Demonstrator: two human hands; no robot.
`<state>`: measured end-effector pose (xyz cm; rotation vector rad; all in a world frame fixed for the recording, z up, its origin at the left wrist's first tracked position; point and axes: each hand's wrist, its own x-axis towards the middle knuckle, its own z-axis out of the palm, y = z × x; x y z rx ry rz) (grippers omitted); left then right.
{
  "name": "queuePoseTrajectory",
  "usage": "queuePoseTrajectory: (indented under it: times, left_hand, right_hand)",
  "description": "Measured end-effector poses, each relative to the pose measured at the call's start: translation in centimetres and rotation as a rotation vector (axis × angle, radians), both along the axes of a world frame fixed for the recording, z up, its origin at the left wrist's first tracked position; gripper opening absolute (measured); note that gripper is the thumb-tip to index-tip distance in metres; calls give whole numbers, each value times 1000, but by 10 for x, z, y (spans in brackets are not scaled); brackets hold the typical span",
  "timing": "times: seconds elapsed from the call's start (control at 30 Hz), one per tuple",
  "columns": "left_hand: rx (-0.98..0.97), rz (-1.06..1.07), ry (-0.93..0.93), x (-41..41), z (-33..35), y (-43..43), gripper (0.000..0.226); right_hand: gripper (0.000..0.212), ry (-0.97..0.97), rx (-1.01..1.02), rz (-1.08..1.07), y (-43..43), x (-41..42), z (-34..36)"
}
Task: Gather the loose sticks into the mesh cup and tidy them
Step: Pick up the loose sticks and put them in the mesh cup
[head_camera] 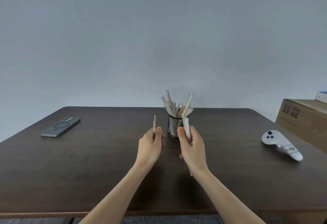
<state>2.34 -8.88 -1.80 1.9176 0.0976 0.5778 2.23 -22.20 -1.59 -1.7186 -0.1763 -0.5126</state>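
Note:
A black mesh cup (174, 126) stands near the middle of the dark table (88, 161), holding several pale wooden sticks (172, 104) that fan out above its rim. My left hand (150, 146) is just left of the cup and grips a thin wooden stick (154, 123) pointing upward. My right hand (192, 146) is just in front and right of the cup, closed around a small bundle of pale sticks (186, 126) whose tops reach the cup's rim. The bundle's lower end pokes out below my right wrist.
A grey phone (61, 127) lies face down at the far left of the table. A white hand controller (281, 145) lies at the right. A cardboard box (304, 119) sits past the table's right edge. A plain wall stands behind.

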Motion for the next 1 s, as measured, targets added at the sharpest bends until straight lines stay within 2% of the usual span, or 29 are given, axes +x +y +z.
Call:
queuePoseTrajectory:
  times: [0.13,0.2,0.27,0.37,0.43,0.5,0.6,0.73,0.87,1.0]
  left_hand:
    - [238,26,103,-3,-11,5,46]
    - [398,82,142,-4,-13,8,50]
    - [476,136,159,-4,-11,10,54]
    - [402,139,193,1,4,11,54]
    - [358,108,175,5,21,8,54]
    - [351,72,130,14,40,4,57]
    - [367,20,35,35,68,0,61]
    - [413,16,-64,64,105,-13,55]
    - [449,104,-93,92,127,-26,59]
    - [404,141,-100,119,132,-35,62]
  right_hand:
    - [32,22,67,-49,-1,7,-6]
    - [35,73,123,-28,-3,9,-2]
    - [40,133,131,15,-5,11,3]
    - [47,119,-76,-52,-9,14,13]
    - [49,92,-281,-170,-12,19,23]
    - [50,70,-390,-222,-13,24,38]
    - [48,24,-424,-207,-14,36,67]
    - [51,-73,-420,-235,-17,66,102]
    - [50,-115,-404,-251,-19,98,119]
    - [50,-123,-427,-246,-19,117,120]
